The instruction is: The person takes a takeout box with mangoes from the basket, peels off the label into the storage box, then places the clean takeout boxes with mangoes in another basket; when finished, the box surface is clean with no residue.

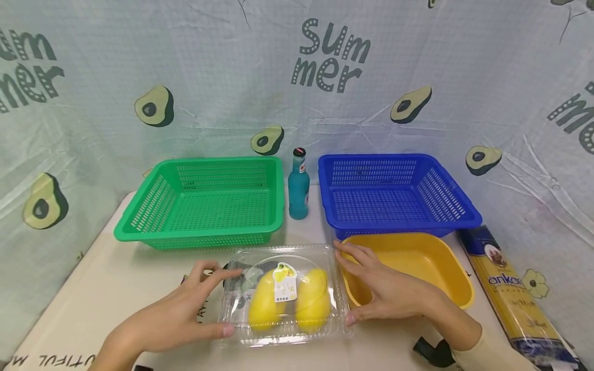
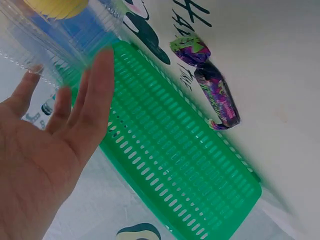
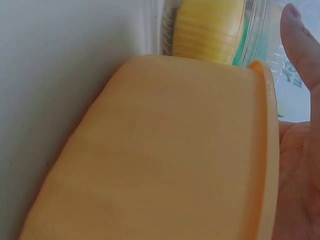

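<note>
A clear lidded plastic box (image 1: 285, 337) holds two yellow mangoes (image 1: 312, 301), with a fruit label (image 1: 285, 282) on its lid. My left hand (image 1: 185, 309) is at the box's left side, index finger and thumb spread along that edge. In the left wrist view its fingers (image 2: 102, 75) look fairly straight beside the clear wall. My right hand (image 1: 385, 288) is at the right side, fingers near the far corner and thumb near the front one. It reaches over the yellow basin (image 1: 417, 239). Whether each fingertip touches the box is hard to tell.
Behind stand a green basket (image 1: 209, 239), a blue bottle (image 1: 298, 190) and a blue basket (image 1: 399, 226). A pasta pack (image 1: 515, 299) lies far right. Near the green basket lies a purple-wrapped candy (image 2: 217, 95). A printed curtain (image 1: 223, 67) hangs behind.
</note>
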`<state>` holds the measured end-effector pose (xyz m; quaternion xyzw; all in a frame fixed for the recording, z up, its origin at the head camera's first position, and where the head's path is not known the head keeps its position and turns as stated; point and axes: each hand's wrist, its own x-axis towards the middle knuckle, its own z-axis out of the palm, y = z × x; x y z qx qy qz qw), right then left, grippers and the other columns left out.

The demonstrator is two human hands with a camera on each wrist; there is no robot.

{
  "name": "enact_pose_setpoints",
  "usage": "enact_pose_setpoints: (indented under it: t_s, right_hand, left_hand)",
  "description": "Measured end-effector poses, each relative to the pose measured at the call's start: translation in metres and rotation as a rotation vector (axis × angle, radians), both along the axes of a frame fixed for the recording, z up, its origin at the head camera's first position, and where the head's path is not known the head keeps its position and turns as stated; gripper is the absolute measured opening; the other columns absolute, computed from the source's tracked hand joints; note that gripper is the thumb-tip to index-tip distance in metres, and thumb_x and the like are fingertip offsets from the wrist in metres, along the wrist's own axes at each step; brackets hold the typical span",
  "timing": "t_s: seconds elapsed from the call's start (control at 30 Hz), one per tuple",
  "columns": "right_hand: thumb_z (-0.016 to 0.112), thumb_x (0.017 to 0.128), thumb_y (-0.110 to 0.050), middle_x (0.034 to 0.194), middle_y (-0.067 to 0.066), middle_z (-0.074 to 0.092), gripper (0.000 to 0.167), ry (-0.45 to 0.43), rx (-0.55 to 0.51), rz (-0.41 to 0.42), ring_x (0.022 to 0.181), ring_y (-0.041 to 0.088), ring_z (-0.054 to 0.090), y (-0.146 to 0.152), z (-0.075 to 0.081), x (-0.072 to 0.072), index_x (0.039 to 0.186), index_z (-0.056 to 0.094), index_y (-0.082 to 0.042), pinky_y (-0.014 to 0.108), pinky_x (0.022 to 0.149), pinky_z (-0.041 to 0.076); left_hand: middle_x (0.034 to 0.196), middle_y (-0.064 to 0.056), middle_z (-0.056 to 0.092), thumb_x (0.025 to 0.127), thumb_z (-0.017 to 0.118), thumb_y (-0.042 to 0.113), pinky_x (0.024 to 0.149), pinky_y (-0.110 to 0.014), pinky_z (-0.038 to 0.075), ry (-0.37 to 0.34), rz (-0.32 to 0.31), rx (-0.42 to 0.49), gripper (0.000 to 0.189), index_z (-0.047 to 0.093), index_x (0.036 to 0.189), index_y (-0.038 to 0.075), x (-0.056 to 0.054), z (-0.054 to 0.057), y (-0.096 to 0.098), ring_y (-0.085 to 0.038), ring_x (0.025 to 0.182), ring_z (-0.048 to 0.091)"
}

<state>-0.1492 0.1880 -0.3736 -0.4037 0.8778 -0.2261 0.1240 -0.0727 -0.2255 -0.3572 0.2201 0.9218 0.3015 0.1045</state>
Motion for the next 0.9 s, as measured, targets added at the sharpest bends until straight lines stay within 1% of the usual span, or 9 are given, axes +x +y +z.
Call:
enact_pose_setpoints:
  t_s: [0.1,0.2,0.3,0.4,0.47,0.53,0.63,0.67,0.9]
  right_hand:
    - [0.071,0.079,-0.074,0.173,-0.004,-0.003,0.117,-0.001,0.021,-0.008,0.158,0.032,0.008,0.001,0.003,0.0,0.165,0.02,-0.012,0.058,0.117,0.033]
    - [0.071,0.08,-0.074,0.173,-0.008,-0.005,0.117,-0.014,0.03,-0.023,0.158,0.029,0.008,0.002,0.007,0.0,0.165,0.019,-0.014,0.055,0.117,0.034]
    - [0.07,0.081,-0.074,0.172,-0.013,-0.003,0.111,-0.011,0.02,-0.033,0.158,0.024,0.012,0.002,0.012,-0.001,0.166,0.019,-0.022,0.053,0.117,0.036]
    - [0.069,0.085,-0.07,0.172,-0.011,0.002,0.102,0.027,-0.004,-0.018,0.157,0.025,0.016,0.001,0.016,-0.003,0.165,0.022,-0.028,0.054,0.115,0.039]
    - [0.069,0.087,-0.067,0.172,-0.007,0.008,0.096,0.074,-0.027,0.011,0.156,0.026,0.018,-0.001,0.019,-0.004,0.164,0.027,-0.028,0.054,0.114,0.04]
    - [0.07,0.089,-0.063,0.172,-0.003,0.014,0.091,0.122,-0.053,0.052,0.155,0.028,0.019,-0.004,0.021,-0.005,0.162,0.033,-0.024,0.055,0.114,0.04]
    - [0.068,0.092,-0.06,0.171,-0.003,0.017,0.083,0.164,-0.062,0.101,0.155,0.027,0.018,-0.011,0.025,-0.007,0.16,0.038,-0.024,0.055,0.115,0.039]
    - [0.067,0.092,-0.061,0.171,-0.005,0.017,0.081,0.168,-0.057,0.113,0.155,0.027,0.018,-0.013,0.026,-0.007,0.16,0.038,-0.026,0.055,0.116,0.038]
    - [0.062,0.096,-0.061,0.17,-0.005,0.021,0.073,0.155,-0.029,0.166,0.157,0.026,0.016,-0.03,0.034,-0.008,0.158,0.04,-0.029,0.056,0.119,0.033]
  left_hand:
    - [0.162,-0.004,0.017,0.081,0.08,0.06,0.089,-0.045,0.054,0.091,0.009,0.037,0.088,0.04,0.155,0.037,-0.003,-0.004,0.002,-0.031,0.129,0.048]
    - [0.17,0.0,0.005,0.079,0.085,0.054,0.096,-0.06,0.05,0.118,-0.018,0.095,0.089,0.041,0.154,0.039,-0.006,-0.008,0.001,-0.034,0.144,0.033]
    - [0.172,0.003,0.009,0.079,0.087,0.05,0.1,-0.074,0.04,0.133,-0.066,0.116,0.083,0.046,0.151,0.041,-0.01,-0.01,0.0,-0.04,0.151,0.02]
    - [0.17,0.003,0.022,0.08,0.086,0.049,0.099,-0.081,0.033,0.144,-0.107,0.104,0.075,0.052,0.146,0.043,-0.013,-0.01,-0.001,-0.034,0.156,0.017]
    - [0.168,0.005,0.029,0.082,0.084,0.05,0.101,-0.077,0.036,0.141,-0.129,0.094,0.07,0.054,0.144,0.044,-0.015,-0.009,-0.001,-0.024,0.156,0.021]
    - [0.166,0.006,0.032,0.084,0.082,0.05,0.103,-0.067,0.042,0.126,-0.151,0.094,0.066,0.054,0.143,0.043,-0.017,-0.008,-0.002,-0.018,0.153,0.025]
    - [0.164,0.008,0.031,0.086,0.08,0.051,0.102,-0.046,0.049,0.1,-0.167,0.091,0.063,0.054,0.142,0.044,-0.019,-0.007,-0.002,-0.017,0.148,0.033]
    - [0.164,0.008,0.031,0.086,0.08,0.052,0.102,-0.044,0.049,0.092,-0.169,0.09,0.063,0.054,0.142,0.044,-0.02,-0.007,-0.002,-0.018,0.147,0.034]
    - [0.163,0.007,0.031,0.084,0.082,0.049,0.101,-0.043,0.049,0.047,-0.171,0.089,0.062,0.055,0.14,0.045,-0.022,-0.009,-0.002,-0.023,0.142,0.036]
